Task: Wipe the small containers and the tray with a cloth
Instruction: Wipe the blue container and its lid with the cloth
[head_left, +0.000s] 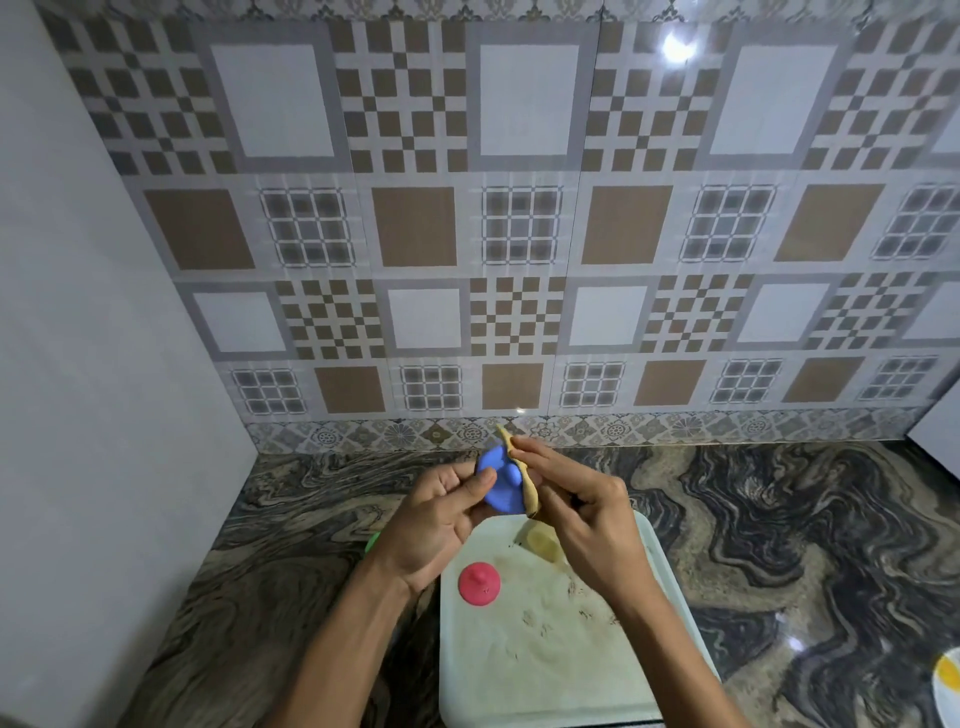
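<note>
Blue container: up in the air over the far end of the tray, between both hands, not on the table.
Cloth: thin tan strip, touching the blue container's right edge; its long axis runs roughly upright, tilted a bit.
Key relation: container on the left, cloth on the right, so the rubbing probably goes sideways across it.
Left hand: nearer the container, thumb and fingers curled around its left side, gripping it.
Right hand: fingertips pinching the cloth and pressing it onto the container.
Red container: sits on the tray's left side, untouched.
Yellow container: on the tray just under the right hand, partly hidden.
Tray state: looks pretty grimy, so likely not wiped yet.
</note>
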